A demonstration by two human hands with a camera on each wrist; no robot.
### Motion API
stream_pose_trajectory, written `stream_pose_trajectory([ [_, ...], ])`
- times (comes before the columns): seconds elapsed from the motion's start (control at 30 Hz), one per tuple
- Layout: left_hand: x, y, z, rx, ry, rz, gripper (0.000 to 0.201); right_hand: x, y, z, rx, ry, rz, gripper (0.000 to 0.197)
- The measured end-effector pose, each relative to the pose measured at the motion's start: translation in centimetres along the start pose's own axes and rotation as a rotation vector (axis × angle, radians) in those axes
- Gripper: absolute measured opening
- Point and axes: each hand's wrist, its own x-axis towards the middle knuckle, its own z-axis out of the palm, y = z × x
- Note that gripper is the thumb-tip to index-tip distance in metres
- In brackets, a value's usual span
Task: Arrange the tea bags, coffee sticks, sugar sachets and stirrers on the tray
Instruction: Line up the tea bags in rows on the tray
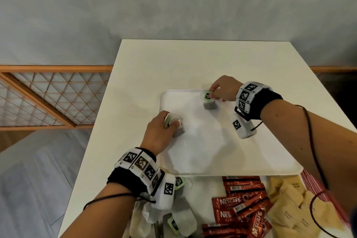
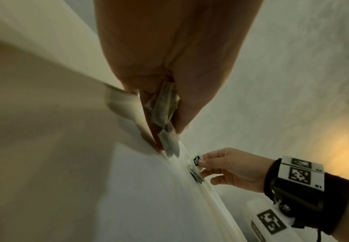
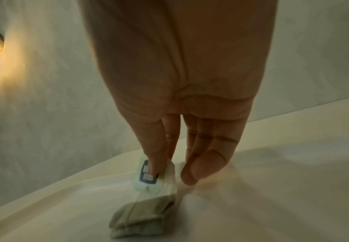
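Grey paper tea bags (image 1: 210, 104) with green tags, pinched one in each of the hands over the white plastic tray (image 1: 241, 162), could tangle strings or land crooked if dropped.

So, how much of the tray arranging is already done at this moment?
Almost nothing is done: the tray holds no released item. In hand: the left hand grips a tea bag at the tray's left side, and the right hand pinches the tag of another tea bag near the far edge. Left: the remaining tea bags, coffee sticks, sugar sachets and stirrers.
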Motion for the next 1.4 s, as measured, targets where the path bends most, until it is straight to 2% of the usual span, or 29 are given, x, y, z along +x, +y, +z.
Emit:
stream_pose_trajectory([
  [0.1, 0.0, 0.3, -0.1, -0.025, 0.033, 0.009, 0.013, 0.1, -0.7, -0.5, 0.061, 0.026, -0.077, 0.012],
  [0.2, 0.1, 0.8, -0.6, -0.02, 0.07, 0.045, 0.013, 0.6, -2.9, 0.0, 0.173, -0.083, -0.186, 0.012],
  [0.33, 0.7, 1.2, -1.5, 0.006, 0.018, 0.047, 0.014, 2.0, -6.0, 1.7, 0.252, -0.189, -0.243, 0.009],
  [0.47, 1.2, 1.0, -2.1, -0.233, -0.029, -0.071, 0.012, 3.4, -7.1, 3.8, 0.31, -0.048, -0.23, 0.02],
  [0.57, 1.3, 0.7, -2.4, -0.322, -0.055, -0.109, 0.016, 4.2, -7.1, 4.9, 0.371, 0.035, -0.221, 0.021],
  [0.77, 1.7, 0.2, -2.7, -0.376, -0.066, -0.096, 0.019, 5.4, -7.9, 5.5, 0.352, 0.092, -0.245, 0.016],
  [0.87, 1.8, 0.1, -2.8, -0.416, -0.057, -0.102, 0.023, 5.5, -8.3, 5.7, 0.315, 0.083, -0.246, 0.022],
  [0.93, 1.8, 0.1, -2.8, -0.442, -0.055, -0.105, 0.028, 4.9, -8.2, 5.3, 0.282, 0.12, -0.242, 0.031],
  [1.0, 1.8, 0.3, -2.9, -0.483, -0.046, -0.109, 0.03, 3.1, -8.1, 4.4, 0.341, 0.135, -0.261, 0.025],
  [1.1, 1.8, 0.8, -2.7, -0.545, -0.036, -0.115, 0.029, -0.8, -7.7, 3.6, 0.467, -0.066, -0.274, 0.028],
  [1.17, 1.8, 1.3, -2.6, -0.573, -0.082, -0.117, 0.035, -2.7, -7.0, 4.0, 0.467, -0.187, -0.267, 0.026],
  [1.27, 1.3, 2.0, -2.6, -0.66, -0.264, -0.128, 0.032, -4.0, -5.5, 4.0, 0.531, -0.172, -0.252, 0.015],
  [1.3, 1.1, 2.2, -2.7, -0.718, -0.285, -0.143, 0.028, -4.2, -5.0, 3.7, 0.562, -0.154, -0.235, 0.014],
  [1.4, 0.9, 2.1, -3.0, -0.833, -0.233, -0.165, 0.022, -5.2, -3.8, 2.4, 0.597, -0.122, -0.205, 0.016],
])
